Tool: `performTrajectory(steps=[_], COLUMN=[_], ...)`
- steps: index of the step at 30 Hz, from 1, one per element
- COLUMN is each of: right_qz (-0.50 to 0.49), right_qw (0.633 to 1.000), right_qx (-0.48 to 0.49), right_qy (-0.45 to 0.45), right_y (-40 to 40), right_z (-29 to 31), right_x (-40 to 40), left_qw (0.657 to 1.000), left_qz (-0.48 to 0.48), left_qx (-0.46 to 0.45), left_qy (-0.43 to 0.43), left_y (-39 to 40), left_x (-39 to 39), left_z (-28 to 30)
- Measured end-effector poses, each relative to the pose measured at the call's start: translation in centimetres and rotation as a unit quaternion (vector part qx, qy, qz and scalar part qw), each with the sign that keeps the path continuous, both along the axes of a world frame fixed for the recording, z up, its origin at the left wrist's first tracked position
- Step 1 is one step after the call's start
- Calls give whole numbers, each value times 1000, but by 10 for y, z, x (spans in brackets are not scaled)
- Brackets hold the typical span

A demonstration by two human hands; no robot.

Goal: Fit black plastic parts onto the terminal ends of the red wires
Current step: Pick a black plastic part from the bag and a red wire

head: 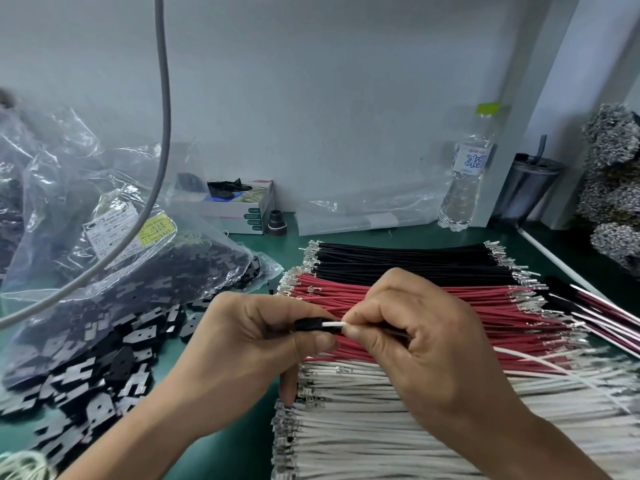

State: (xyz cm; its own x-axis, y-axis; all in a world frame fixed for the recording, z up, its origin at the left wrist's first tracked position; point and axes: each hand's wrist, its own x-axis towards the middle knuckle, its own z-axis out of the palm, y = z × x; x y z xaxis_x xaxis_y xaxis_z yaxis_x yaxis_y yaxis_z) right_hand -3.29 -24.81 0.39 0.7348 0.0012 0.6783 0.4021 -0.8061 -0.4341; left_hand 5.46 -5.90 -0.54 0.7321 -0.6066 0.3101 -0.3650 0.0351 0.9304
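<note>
Nearest, the white wires (398, 420) lie side by side in a flat row on the green desk (242, 441), terminals at the left edge, likely so that each can be picked out singly. Just above them the two hands meet. The left hand (249, 344) pinches a black plastic part (308, 324) between thumb and curled fingers, its open end facing right. The right hand (422, 344) has its fingers clamped on a thin white wire (333, 324), gripped close to the tip, probably so it stays stiff as it is pushed in. That wire's long axis runs left to right: its left end points into the part, and its tail trails off to the right past the wrist. So the piece in hand looks white, not red.

The red wires (450, 317) lie just beyond the hands in the same left-right row, with metal terminals at both ends. Farther still are the black wires (398, 261). To the left, loose black plastic parts (114, 362) spill from a clear bag (104, 237), within the left hand's reach. At the far wall stand a cardboard box (242, 209), a water bottle (467, 174) and a dark tumbler (526, 188).
</note>
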Motion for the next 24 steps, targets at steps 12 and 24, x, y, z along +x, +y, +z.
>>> performTrajectory(steps=[12, 24], right_qz=[-119, -299], right_qw=[988, 954], right_qx=[-98, 15], right_qy=[15, -20], right_y=[-36, -158], right_z=[12, 87], right_x=[-8, -39], left_qw=[986, 796], left_qz=[85, 309], left_qx=[-122, 428], left_qy=[71, -295], left_y=[15, 81], left_x=[19, 82], left_z=[16, -19])
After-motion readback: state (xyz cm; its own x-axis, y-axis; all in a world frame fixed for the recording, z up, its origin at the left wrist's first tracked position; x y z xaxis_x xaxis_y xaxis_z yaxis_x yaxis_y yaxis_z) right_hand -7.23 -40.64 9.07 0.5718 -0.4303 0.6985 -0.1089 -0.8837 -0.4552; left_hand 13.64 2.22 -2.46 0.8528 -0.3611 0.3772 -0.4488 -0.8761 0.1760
